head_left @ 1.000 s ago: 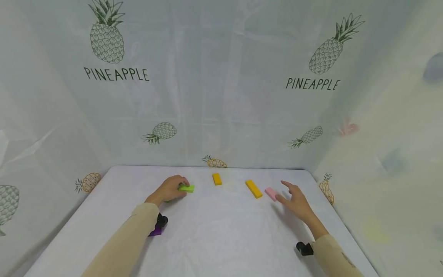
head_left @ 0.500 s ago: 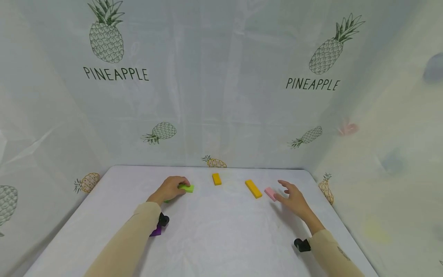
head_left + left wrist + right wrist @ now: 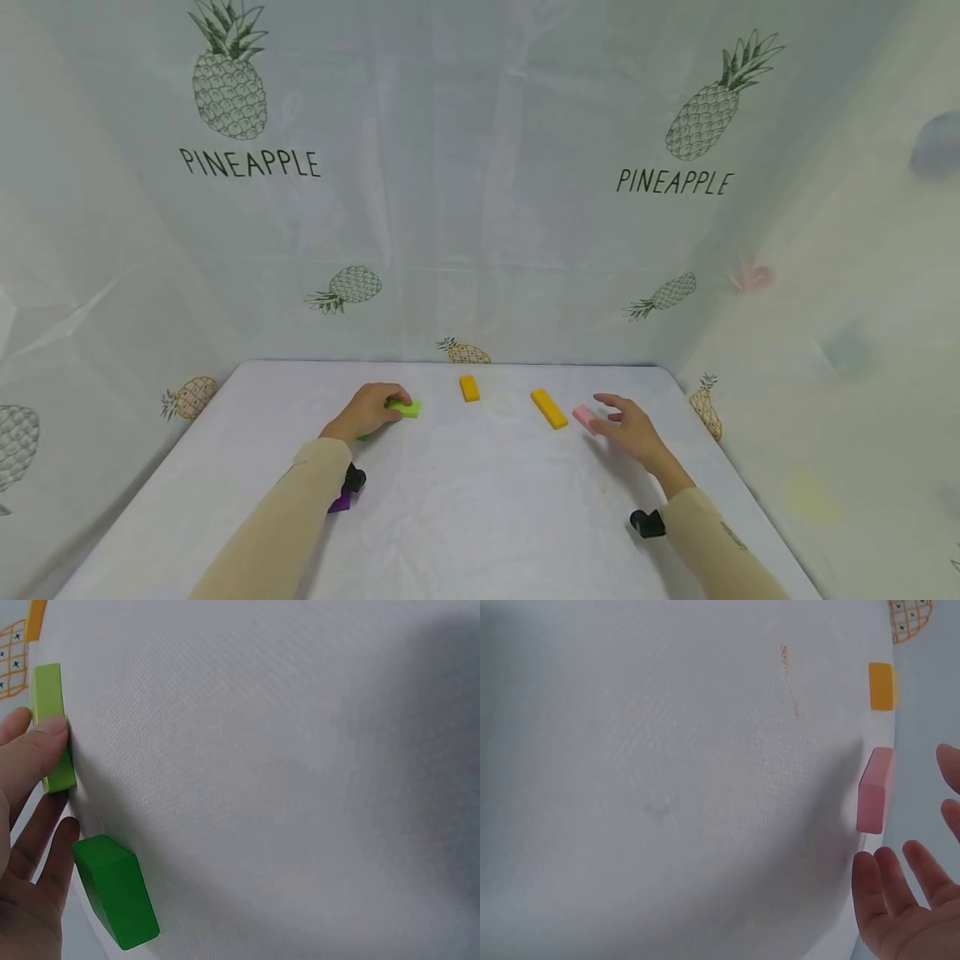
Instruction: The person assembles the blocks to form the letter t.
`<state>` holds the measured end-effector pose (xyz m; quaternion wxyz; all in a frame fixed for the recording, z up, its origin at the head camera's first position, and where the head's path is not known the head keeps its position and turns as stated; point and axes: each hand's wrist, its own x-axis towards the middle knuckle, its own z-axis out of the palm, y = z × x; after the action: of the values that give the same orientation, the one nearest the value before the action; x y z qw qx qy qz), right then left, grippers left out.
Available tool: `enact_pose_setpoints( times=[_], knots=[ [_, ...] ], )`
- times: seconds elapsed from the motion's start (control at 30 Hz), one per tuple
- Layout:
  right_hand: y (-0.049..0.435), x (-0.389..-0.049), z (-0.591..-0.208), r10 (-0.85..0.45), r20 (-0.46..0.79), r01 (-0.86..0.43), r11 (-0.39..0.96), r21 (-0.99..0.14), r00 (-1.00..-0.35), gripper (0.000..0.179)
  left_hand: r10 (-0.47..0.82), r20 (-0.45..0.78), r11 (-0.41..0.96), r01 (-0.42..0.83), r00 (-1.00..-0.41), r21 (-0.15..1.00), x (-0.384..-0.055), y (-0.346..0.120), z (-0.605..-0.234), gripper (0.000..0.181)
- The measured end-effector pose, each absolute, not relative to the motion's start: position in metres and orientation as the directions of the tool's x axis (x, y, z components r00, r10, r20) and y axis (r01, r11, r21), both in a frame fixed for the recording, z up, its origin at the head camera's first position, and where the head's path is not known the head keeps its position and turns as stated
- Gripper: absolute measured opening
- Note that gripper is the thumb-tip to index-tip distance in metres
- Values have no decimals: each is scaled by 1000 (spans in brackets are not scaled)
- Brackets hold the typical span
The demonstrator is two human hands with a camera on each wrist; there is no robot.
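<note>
On the table's far left, my left hand (image 3: pixel 370 408) pinches a light green block (image 3: pixel 408 409). In the left wrist view the thumb lies across the block's face, with fingers behind it. A dark green block (image 3: pixel 120 894) sits just below those fingertips; in the head view the hand nearly hides it. My right hand (image 3: pixel 632 433) hovers beside a pink block (image 3: pixel 583 417) at the far right, its fingers loosely spread. The right wrist view shows a gap between the fingertips and the pink block (image 3: pixel 874 793), with nothing held.
Between the hands lie a short yellow block (image 3: pixel 469 388) and a longer yellow block (image 3: pixel 549 408). A purple block (image 3: pixel 341 502) is partly hidden by the left sleeve (image 3: pixel 288 500). Behind the white table (image 3: pixel 480 517) hangs a pineapple-print curtain (image 3: pixel 480 200).
My right hand has shifted slightly left, closer to the pink block, and its fingers have bent a little. The left hand and the blocks look almost unmoved.
</note>
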<state>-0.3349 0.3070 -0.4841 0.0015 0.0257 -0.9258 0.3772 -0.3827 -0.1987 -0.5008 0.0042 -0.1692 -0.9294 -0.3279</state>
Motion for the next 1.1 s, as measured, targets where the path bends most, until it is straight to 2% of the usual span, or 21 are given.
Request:
enact_pose_setpoints(
  times=[0.53,1.1],
  knots=[
    [306,-344,-496,29,-71,72,679,-731,-997,58,325,138,715,339,-936,611,-377,-198,-496,22],
    [301,-347,-500,41,-67,76,701,-709,-997,49,329,147,715,348,-933,607,-381,-199,-500,22]
  ],
)
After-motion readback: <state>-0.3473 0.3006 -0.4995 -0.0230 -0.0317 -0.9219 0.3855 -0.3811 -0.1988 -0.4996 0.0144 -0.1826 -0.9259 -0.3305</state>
